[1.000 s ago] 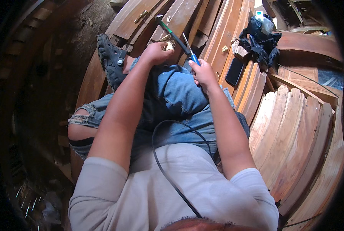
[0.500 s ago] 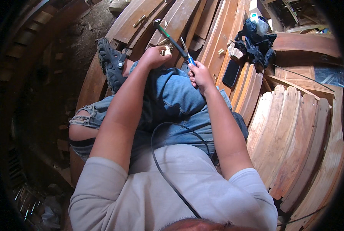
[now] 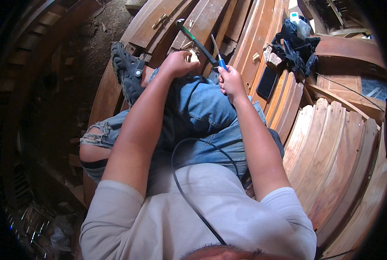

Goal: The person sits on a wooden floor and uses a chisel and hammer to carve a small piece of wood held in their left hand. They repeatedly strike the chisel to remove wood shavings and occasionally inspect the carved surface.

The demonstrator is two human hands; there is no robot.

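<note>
My left hand [image 3: 179, 65] is closed, its fingertips pinching a small pale piece that looks like a wood scrap [image 3: 194, 56]. In my right hand [image 3: 231, 82] I grip the blue handle of a screwdriver [image 3: 222, 63], its thin metal shaft pointing up and away from me; the tip's shape is too small to tell. A hammer [image 3: 198, 42] with a black and green handle lies slantwise on the planks just beyond both hands. Its handle end lies near the screwdriver, and the two tools overlap in view. My hands are apart, above my crossed legs in torn jeans [image 3: 206, 102].
Curved wooden planks [image 3: 198, 21] lie under and ahead of me, with wood scraps on them. On the right are a black phone [image 3: 267, 82], a black plastic bag [image 3: 295, 45] and a row of pale slats [image 3: 321, 138]. A cable [image 3: 185, 190] loops over my shirt.
The whole view has shifted slightly, carrying the scene to the right. The screwdriver's shaft stands a little more upright, and more of the pale piece shows at my left fingertips. Both grips stay the same.
</note>
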